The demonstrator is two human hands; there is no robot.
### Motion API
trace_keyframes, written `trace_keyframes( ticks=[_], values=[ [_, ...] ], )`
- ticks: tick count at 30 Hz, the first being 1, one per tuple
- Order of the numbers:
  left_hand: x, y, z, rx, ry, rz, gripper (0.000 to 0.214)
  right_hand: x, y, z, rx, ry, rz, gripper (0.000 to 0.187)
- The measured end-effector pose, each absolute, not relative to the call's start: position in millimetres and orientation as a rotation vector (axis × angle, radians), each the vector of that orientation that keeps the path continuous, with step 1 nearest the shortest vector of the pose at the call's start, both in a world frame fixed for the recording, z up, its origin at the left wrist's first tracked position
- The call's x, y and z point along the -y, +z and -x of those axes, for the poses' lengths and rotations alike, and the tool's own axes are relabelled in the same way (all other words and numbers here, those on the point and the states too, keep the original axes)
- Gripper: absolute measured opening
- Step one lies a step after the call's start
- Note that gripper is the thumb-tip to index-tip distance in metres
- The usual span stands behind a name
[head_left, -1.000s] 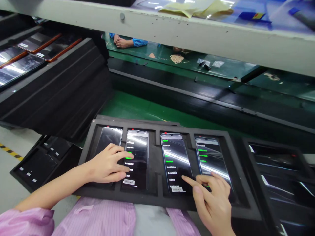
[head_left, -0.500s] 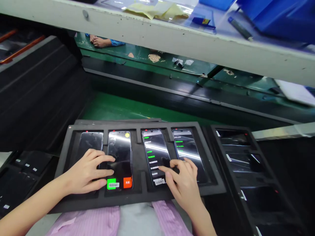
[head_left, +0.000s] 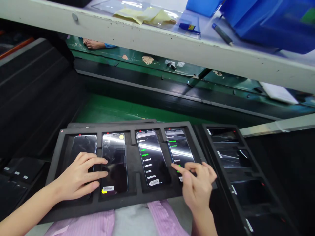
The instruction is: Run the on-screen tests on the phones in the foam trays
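Neither grip holds anything. The left hand (head_left: 80,178) is released, fingers spread flat above the first phone (head_left: 85,144), tips at the left edge of the second phone (head_left: 114,168); whether they touch the glass cannot be told. The right hand (head_left: 198,185) is also free of any object: its index finger points left, its tip at the left edge of the fourth phone (head_left: 178,141), while the other fingers curl loosely, likely to keep them off the screen.

All four phones lie face up in recesses of the tray (head_left: 57,154), the third phone (head_left: 151,150) uncovered by either hand. The recesses presumably stop them sliding, so no hand has to steady them, and facing up leaves every screen within reach. The first looks dark; the second is black with yellow spots; the third and fourth show lists, some lines green.

The tray sits close to the person's body, probably for easy reach, with another tray's edge showing behind it. To the right, a second tray (head_left: 237,174) carries more dark phones, turned sideways.

Farther off, a co-worker's hands (head_left: 92,43) rest on a green table (head_left: 128,67). Above runs a shelf (head_left: 157,41) with yellow paper (head_left: 145,14), a pen (head_left: 222,33) and a blue bin (head_left: 270,26).
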State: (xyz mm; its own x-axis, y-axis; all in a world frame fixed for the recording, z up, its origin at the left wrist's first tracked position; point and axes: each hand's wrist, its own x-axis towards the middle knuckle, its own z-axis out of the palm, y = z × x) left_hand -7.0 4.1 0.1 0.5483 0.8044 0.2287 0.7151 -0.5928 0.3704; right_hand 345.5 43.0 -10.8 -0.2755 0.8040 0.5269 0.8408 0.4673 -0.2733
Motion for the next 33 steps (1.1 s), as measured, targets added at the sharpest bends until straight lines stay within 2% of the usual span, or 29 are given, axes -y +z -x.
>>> trace_keyframes(
  ticks=[10, 16, 19, 23, 33],
  values=[
    [-5, -7, 8, -1.289, 0.689, -2.561, 0.03, -75, -28, -383, 1.984, -0.269, 1.882, 0.043],
    [-6, -10, 8, -1.28, 0.749, -2.568, 0.03, -67, -20, -383, 1.993, -0.287, 1.558, 0.04],
    [-7, -11, 9, -1.28, 0.759, -2.561, 0.03, -59, -15, -380, 2.036, -0.188, 1.428, 0.04],
    [-6, -12, 9, -1.287, 0.763, -2.54, 0.03, -55, -13, -374, 2.072, -0.106, 1.399, 0.038],
    [-7, -9, 4, -1.301, 0.783, -2.506, 0.029, -57, -20, -381, 2.025, -0.262, 1.465, 0.039]
  ],
)
